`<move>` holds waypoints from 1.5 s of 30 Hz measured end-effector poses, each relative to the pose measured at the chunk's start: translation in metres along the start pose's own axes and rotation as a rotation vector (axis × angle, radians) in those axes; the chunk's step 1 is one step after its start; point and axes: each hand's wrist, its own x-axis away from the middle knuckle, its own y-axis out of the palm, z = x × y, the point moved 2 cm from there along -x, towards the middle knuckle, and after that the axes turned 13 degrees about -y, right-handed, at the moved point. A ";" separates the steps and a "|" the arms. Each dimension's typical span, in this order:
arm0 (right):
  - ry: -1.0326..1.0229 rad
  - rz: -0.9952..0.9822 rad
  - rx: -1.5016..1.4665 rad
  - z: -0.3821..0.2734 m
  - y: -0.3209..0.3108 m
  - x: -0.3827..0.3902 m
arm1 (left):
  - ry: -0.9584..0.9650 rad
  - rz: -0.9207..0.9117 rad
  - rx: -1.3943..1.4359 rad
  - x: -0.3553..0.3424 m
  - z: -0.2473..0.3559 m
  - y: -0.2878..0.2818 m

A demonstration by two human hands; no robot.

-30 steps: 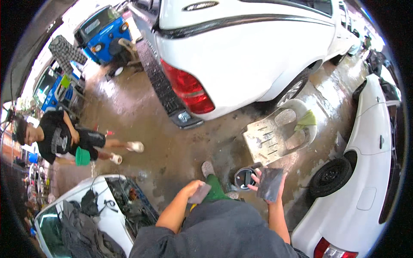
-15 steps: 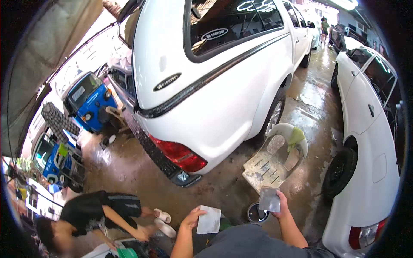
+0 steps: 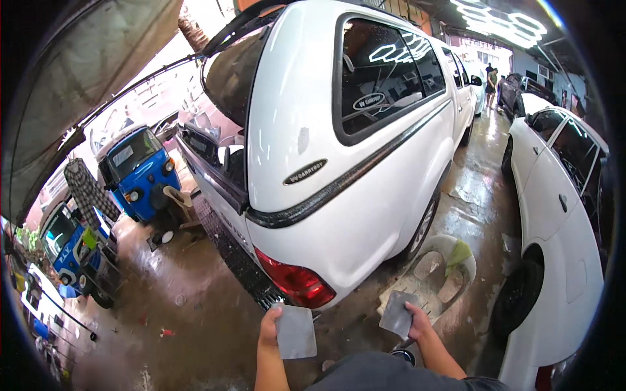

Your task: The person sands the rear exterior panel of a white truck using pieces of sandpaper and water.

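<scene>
My left hand (image 3: 268,328) is closed on the edge of a flat grey rectangular plate (image 3: 297,333), which stands in front of the bumper of a white pickup (image 3: 287,114). The truck's red tail light (image 3: 295,277) shows just above that plate. In my right hand (image 3: 419,322) is a second, similar flat grey plate (image 3: 395,315), gripped at its right edge between thumb and fingers. Behind it a pale plastic chair (image 3: 427,281) is partly hidden, with a green cloth (image 3: 459,255) over its back.
A white car (image 3: 561,195) runs along the right side. Blue three-wheelers (image 3: 138,168) stand at the left near a checked shirt (image 3: 88,186) hanging up. A dark round container (image 3: 404,356) sits below my right hand. The floor (image 3: 176,287) is wet and shiny.
The view has tilted up, and the truck appears farther right and lower. Both hands still hold their plates, now nearer the truck in view. A crouching person at lower left has left the picture.
</scene>
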 end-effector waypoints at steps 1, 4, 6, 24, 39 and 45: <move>-0.029 0.026 0.049 0.003 0.001 -0.005 | 0.001 -0.013 -0.003 0.004 0.008 0.007; -0.074 0.071 0.120 0.017 0.005 -0.023 | 0.156 -0.008 -0.013 0.011 0.032 0.004; -0.092 0.100 0.145 0.025 0.009 -0.029 | 0.303 0.018 0.068 0.018 0.048 -0.006; -0.226 0.244 0.306 0.035 0.014 -0.075 | 0.780 0.233 0.108 0.047 0.106 -0.086; -0.115 0.131 0.319 0.061 0.043 -0.059 | 0.697 0.373 -0.270 0.001 0.099 -0.062; 0.129 0.168 0.358 0.069 -0.012 -0.042 | 0.604 0.410 -0.142 -0.011 0.056 -0.054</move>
